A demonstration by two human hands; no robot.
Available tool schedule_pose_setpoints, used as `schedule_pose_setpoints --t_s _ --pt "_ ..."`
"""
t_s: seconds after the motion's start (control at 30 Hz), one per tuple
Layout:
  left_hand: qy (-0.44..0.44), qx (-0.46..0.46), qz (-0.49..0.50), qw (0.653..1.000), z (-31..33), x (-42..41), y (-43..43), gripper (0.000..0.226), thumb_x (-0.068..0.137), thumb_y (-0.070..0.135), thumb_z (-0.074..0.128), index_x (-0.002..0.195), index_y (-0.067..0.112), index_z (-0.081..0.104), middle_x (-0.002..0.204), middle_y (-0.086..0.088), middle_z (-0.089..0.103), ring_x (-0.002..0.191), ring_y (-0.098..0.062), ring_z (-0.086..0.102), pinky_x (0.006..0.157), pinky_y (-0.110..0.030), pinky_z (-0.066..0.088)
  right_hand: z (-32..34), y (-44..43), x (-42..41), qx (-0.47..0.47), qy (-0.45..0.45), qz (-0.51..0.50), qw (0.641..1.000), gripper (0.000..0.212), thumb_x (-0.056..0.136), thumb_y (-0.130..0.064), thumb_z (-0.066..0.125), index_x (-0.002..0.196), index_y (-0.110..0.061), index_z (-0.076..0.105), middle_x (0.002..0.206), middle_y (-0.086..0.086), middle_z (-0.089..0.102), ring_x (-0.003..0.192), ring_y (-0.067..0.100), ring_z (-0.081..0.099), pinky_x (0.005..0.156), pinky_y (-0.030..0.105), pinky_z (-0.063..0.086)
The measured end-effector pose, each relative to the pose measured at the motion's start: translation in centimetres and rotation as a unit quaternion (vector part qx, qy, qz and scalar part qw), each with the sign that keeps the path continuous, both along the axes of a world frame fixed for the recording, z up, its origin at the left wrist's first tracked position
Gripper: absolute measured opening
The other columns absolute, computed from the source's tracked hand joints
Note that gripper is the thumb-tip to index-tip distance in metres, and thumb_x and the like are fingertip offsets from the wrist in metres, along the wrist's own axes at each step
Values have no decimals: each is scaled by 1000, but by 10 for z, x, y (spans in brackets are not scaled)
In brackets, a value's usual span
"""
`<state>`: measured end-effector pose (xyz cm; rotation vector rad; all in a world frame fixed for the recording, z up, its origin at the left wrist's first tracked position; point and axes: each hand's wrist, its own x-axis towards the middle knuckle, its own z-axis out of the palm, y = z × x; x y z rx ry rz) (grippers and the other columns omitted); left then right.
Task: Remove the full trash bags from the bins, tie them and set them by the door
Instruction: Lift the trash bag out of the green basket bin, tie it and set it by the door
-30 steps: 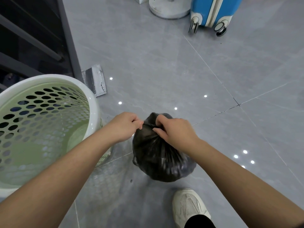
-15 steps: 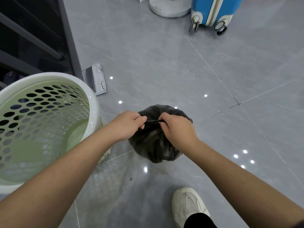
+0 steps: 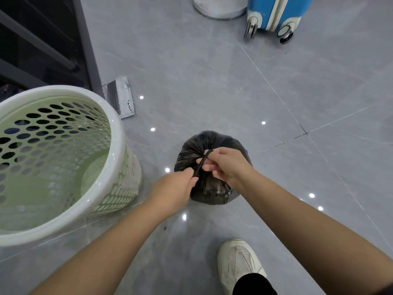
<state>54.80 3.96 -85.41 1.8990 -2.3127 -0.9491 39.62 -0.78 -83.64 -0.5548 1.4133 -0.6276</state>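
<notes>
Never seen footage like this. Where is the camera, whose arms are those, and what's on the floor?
No machine here: a person wears the single wide-angle camera on the head, looking down, so the two bare arms are their own. On the grey tiled floor sits a full black plastic trash bag. The left hand pinches the lower end of its twisted neck, and the right hand curls its fingers round the upper end, apparently tying it. Left of it stands a pale green perforated plastic bin with a white rim. Farther off are a blue wheeled suitcase and a silver foil packet; the person's white shoe is near the bottom edge.
</notes>
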Motion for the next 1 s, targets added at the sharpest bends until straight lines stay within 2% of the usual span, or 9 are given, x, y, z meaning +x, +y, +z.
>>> schedule_pose_setpoints --t_s 0.1,0.23,0.3,0.4,0.5,0.57,0.7,0.9,1.0 --pt "-69 -46 -66 994 -1 -5 6 24 100 37 30 87 19 36 91 -4 61 84 -29 60 64 -34 38 1 1 0 48 -48 -18 997 10 97 -8 50 87 -9 53 73 10 69 46 7 63 41 17 50" --pt "-37 -41 -78 995 1 -4 8 34 97 47 28 79 23 44 80 3 59 76 -23 56 61 -33 36 7 4 -10 -70 122 165 976 16 95 -15 54 79 -10 55 66 6 66 47 13 63 49 24 56" --pt "4 -39 -31 999 4 0 6 36 98 43 29 74 21 46 71 3 55 69 -21 52 61 -34 39 11 7 -16 -145 268 284 909 16 91 -15 55 77 -14 61 62 2 68 53 15 67 59 29 58" --pt "83 -25 70 994 4 7 -4 39 98 38 32 73 17 54 68 -1 62 67 -22 58 67 -40 49 13 11 -20 -246 487 418 726 14 86 -11 53 81 -14 66 73 2 66 64 19 61 55 31 47" --pt "174 5 165 971 1 8 -16 36 96 30 40 68 17 59 62 0 64 66 -20 61 73 -42 53 11 25 -21 -301 541 470 629 12 84 -3 56 78 -14 53 75 -1 43 57 15 39 44 24 22" --pt "205 19 193 959 0 5 -23 34 95 26 44 66 17 60 59 2 63 65 -20 62 73 -41 54 1 32 -28 -362 528 470 607 17 74 3 67 77 -12 58 75 0 40 58 18 40 43 22 16" --pt "248 65 220 941 0 -7 -33 23 91 20 49 72 16 62 62 3 63 60 -14 59 63 -32 51 -10 33 -47 -468 506 447 571 28 52 7 77 69 -12 66 67 1 51 54 18 49 45 23 27" --pt "340 122 248 899 4 -24 -46 5 93 17 54 93 19 58 90 -2 66 66 -13 61 59 -27 51 -18 30 -62 -521 442 465 562 30 62 10 71 83 -11 68 81 2 58 66 20 53 54 25 37" --pt "372 127 221 893 11 -28 -51 19 93 17 55 112 18 55 100 3 61 74 -11 62 61 -27 48 -15 28 -63 -545 421 480 543 20 71 4 63 84 -11 68 84 3 60 71 21 55 62 26 41"
